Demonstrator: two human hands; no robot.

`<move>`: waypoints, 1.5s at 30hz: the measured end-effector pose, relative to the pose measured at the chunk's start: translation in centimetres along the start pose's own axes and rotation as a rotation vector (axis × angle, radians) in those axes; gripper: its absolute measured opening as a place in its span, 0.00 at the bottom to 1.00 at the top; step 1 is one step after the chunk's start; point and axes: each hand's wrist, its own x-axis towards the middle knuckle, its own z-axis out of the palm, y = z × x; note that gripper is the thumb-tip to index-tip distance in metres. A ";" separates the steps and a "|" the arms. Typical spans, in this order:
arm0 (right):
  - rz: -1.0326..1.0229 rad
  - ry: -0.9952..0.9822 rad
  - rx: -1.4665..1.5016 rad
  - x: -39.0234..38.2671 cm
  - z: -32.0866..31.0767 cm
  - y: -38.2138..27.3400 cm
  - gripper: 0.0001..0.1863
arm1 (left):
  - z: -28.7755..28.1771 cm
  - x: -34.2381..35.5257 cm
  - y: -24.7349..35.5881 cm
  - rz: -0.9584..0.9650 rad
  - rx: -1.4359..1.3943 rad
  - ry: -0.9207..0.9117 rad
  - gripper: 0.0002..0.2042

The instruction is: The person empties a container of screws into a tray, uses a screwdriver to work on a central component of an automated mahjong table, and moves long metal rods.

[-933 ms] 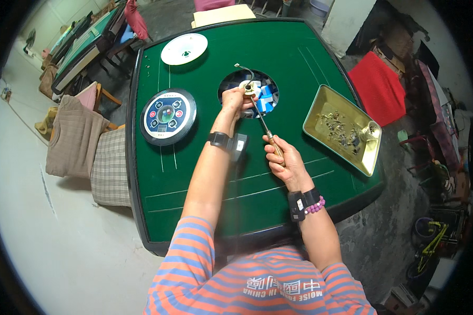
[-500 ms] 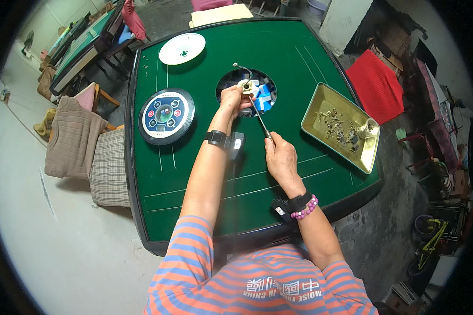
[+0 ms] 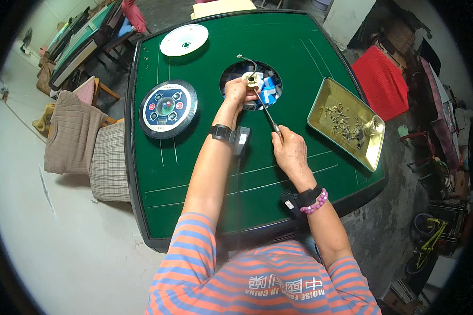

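My left hand (image 3: 237, 92) is closed around a small cream plastic fitting (image 3: 253, 79) with a grey cable (image 3: 253, 63) rising out of it. It sits over the round opening (image 3: 226, 72) in the middle of a green felt mahjong table (image 3: 215, 181). White and blue tiles (image 3: 268, 90) show inside the opening. My right hand (image 3: 290, 151) grips the handle of a long thin screwdriver (image 3: 268, 115). Its shaft slants up and left to the fitting, beside my left fingers; the exact tip contact is hidden.
On the table's left lie a round control panel (image 3: 168, 109) with buttons and a clear dome, and a white disc (image 3: 184, 40) behind it. A gold tray (image 3: 320, 122) of small metal screws and parts stands at the right. Chairs (image 3: 110, 161) flank the left edge; a red cloth (image 3: 381, 83) hangs beyond the right.
The view has shifted slightly. Both hands keep their holds, with the screwdriver still at the cream fitting; my right hand sits slightly farther right and lower in the picture.
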 end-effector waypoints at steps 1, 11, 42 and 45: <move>-0.085 0.065 -0.154 0.1 0.0 0.0 0.12 | 0.2 -0.1 0.1 0.001 -0.003 -0.004 0.15; 0.508 -0.251 0.703 0.3 0.4 -0.6 0.14 | 0.3 -0.6 -0.2 0.016 0.044 0.027 0.15; 0.520 -0.639 0.749 -2.5 -9.6 6.5 0.10 | 0.2 -1.9 1.1 0.047 0.328 0.012 0.13; 0.668 -0.689 0.825 -2.6 -9.4 6.5 0.11 | 0.9 -3.2 1.4 0.150 0.686 0.117 0.19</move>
